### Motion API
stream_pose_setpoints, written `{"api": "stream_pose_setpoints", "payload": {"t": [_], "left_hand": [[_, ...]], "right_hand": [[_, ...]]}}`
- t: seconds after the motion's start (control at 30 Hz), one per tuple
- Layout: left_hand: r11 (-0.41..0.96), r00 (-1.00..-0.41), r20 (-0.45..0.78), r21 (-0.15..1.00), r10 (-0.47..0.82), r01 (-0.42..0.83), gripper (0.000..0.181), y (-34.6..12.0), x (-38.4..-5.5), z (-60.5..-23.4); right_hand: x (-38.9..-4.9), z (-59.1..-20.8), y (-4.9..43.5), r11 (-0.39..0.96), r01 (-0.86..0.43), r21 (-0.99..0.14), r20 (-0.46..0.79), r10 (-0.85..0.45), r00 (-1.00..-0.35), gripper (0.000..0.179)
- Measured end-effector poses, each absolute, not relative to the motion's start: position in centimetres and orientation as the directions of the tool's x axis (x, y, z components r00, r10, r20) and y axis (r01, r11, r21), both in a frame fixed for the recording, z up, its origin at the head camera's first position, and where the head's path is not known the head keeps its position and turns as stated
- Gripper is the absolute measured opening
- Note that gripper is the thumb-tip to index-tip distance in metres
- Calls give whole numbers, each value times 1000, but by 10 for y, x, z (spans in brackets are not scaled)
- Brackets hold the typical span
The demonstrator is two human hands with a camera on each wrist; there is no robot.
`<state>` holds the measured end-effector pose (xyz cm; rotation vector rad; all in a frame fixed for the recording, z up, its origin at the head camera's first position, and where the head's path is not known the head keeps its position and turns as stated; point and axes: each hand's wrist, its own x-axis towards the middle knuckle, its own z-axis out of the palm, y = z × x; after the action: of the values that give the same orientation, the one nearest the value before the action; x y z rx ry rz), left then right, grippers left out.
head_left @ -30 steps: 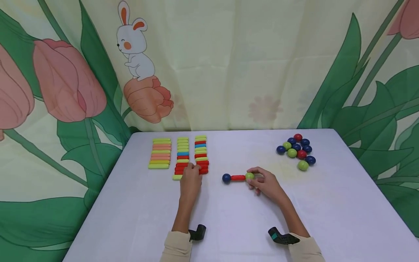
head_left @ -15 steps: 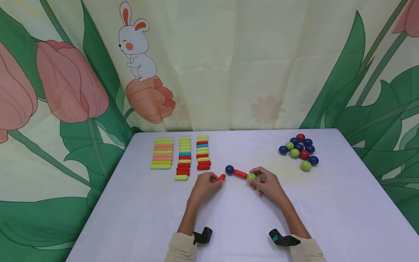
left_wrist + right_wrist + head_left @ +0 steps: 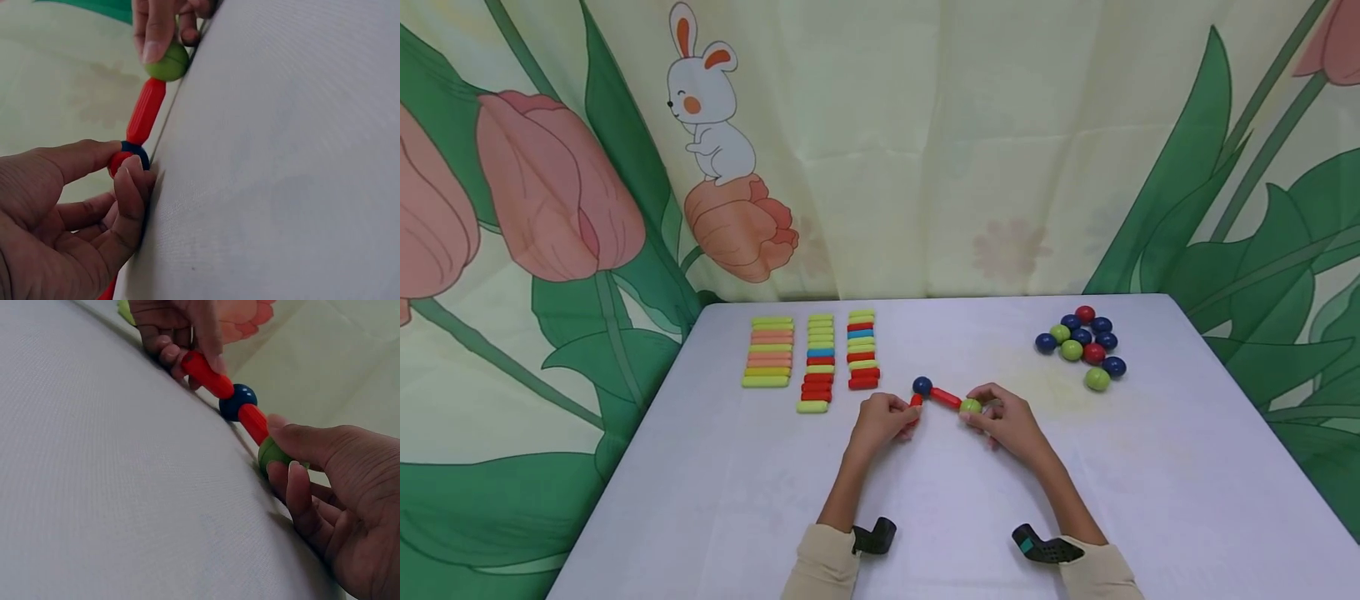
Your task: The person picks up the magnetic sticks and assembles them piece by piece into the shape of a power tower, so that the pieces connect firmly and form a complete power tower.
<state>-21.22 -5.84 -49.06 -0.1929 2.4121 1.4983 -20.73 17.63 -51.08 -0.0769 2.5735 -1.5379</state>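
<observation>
My left hand (image 3: 880, 421) pinches a short red rod (image 3: 206, 374) between thumb and fingers. The rod's far end meets a dark blue ball (image 3: 239, 402). From that ball a second red rod (image 3: 147, 112) runs to a green ball (image 3: 971, 407). My right hand (image 3: 1006, 418) grips the green ball with thumb and fingertips. In the head view the two rods form a bent shape with the blue ball at its corner, low over the white table. The left fingers cover part of the first rod.
Three columns of colored rods lie at the left: a pastel one (image 3: 768, 361), a middle one (image 3: 817, 378) and a right one (image 3: 862, 364). Several loose balls (image 3: 1081, 336) cluster at the back right of the white table (image 3: 700, 500). A printed curtain (image 3: 880, 150) hangs behind.
My left hand has taken a red rod from the right column and brought it rightward to the blue ball. The blue ball's end of the piece has swung away from me.
</observation>
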Motion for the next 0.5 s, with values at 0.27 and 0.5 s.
{"api": "stream_pose_setpoints", "payload": {"t": [0.27, 0.5], "left_hand": [[445, -961, -277, 862, 12, -243, 28, -62, -211, -490], [675, -984, -49, 722, -170, -153, 23, -79, -212, -481]], "right_hand": [[-208, -509, 179, 453, 9, -891, -114, -204, -972, 41], [-207, -509, 185, 418, 19, -908, -137, -255, -957, 39]]}}
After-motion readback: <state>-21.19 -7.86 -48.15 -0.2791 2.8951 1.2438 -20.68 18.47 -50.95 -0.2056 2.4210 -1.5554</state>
